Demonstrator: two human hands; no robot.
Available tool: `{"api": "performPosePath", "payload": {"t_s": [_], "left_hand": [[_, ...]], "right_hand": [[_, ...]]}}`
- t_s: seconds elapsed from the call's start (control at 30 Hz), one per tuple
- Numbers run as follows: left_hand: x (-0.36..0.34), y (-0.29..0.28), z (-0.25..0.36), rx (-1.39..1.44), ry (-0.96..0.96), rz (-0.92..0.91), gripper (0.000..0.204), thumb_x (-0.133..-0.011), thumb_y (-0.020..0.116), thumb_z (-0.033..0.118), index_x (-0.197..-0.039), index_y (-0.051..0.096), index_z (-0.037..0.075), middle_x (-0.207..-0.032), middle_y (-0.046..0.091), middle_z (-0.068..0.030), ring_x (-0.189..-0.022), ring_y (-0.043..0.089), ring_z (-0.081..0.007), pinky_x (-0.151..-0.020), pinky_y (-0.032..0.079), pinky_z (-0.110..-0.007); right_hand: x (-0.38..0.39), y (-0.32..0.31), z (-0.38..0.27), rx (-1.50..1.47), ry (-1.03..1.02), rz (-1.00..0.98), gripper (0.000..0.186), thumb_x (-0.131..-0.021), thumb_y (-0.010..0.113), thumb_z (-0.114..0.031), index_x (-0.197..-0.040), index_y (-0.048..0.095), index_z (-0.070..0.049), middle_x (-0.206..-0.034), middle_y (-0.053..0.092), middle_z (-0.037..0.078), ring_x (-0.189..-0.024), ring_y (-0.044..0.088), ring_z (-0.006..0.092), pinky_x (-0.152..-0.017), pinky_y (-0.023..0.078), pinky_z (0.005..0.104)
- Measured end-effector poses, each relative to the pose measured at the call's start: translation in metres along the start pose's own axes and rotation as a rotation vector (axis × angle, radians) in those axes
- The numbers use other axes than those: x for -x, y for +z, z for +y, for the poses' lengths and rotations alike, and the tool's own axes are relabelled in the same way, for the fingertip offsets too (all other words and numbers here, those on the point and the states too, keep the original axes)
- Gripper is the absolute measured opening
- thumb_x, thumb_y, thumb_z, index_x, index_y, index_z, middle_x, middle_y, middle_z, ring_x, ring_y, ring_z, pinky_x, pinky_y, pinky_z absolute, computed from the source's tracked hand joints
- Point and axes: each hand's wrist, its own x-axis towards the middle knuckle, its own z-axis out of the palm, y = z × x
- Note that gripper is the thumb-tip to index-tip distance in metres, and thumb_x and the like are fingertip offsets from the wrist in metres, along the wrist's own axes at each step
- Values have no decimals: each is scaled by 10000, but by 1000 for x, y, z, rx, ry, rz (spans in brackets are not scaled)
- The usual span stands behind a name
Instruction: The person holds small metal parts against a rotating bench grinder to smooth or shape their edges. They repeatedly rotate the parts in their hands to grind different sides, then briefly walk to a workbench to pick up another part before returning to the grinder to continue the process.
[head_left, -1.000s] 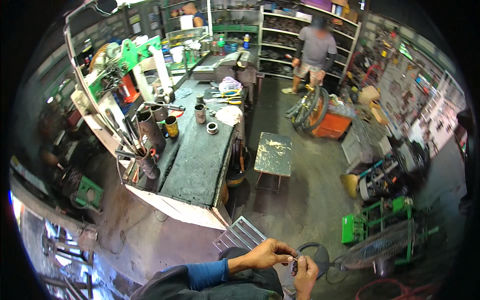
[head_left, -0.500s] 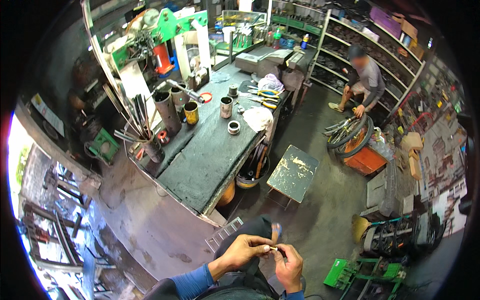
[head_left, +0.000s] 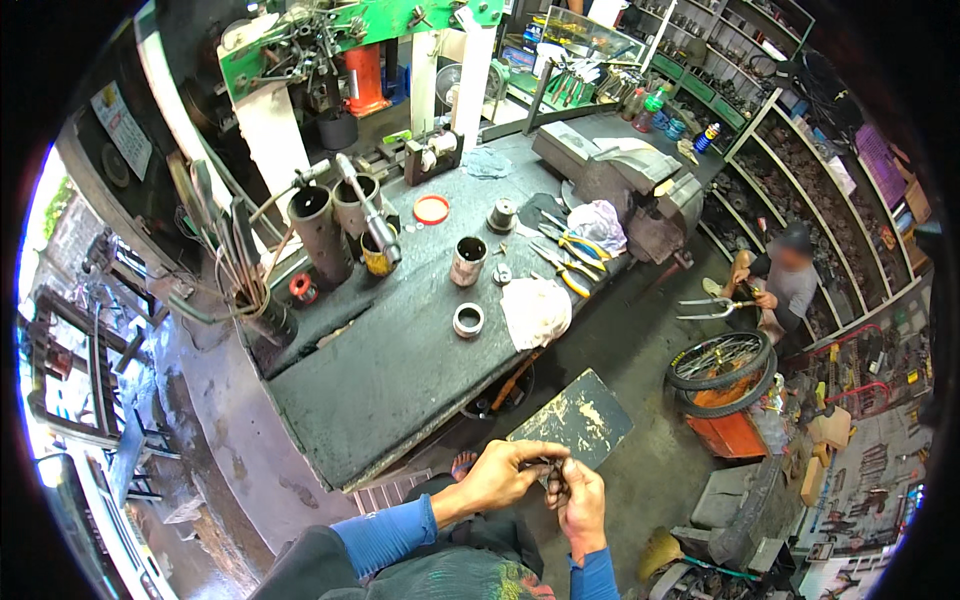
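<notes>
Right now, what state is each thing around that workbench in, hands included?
Left hand: fingers bent, anything held unclear.
Right hand: fingers curled, against the left's.
Metal cup: upright, open-topped.
Red lid: lying flat.
White cloth: crumpled.
Pliers: lying down.
Small table: top worn patchy.
Bicycle wheels: overlapping.

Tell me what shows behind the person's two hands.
Behind the left hand and right hand, a scuffed dark table and grey floor show; the hands cover part of the table's near edge.
</notes>
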Motion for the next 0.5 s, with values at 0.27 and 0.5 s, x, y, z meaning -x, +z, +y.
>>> {"api": "performPosePath", "payload": {"t_s": [0.27,0.5], "left_hand": [[-23,-51,-23,170,-221,612,599,-874,632,-98,-1440,524,67,-1345,616,-132,-1180,629,-212,-966,548,-336],[87,-60,-78,42,-519,1130,504,-854,637,-84,-1350,560,-44,-1168,687,-137,-938,666,-159,-807,570,-283]], "right_hand": [[-244,34,-55,623,-256,-179,260,-993,614,-264,-885,648,-30,-620,582,44,-579,581,121,-536,477,283],[-449,71,-91,1269,-812,-98,227,-882,704,-233,-994,710,-35,-975,671,189,-957,641,376,-848,503,474]]}}
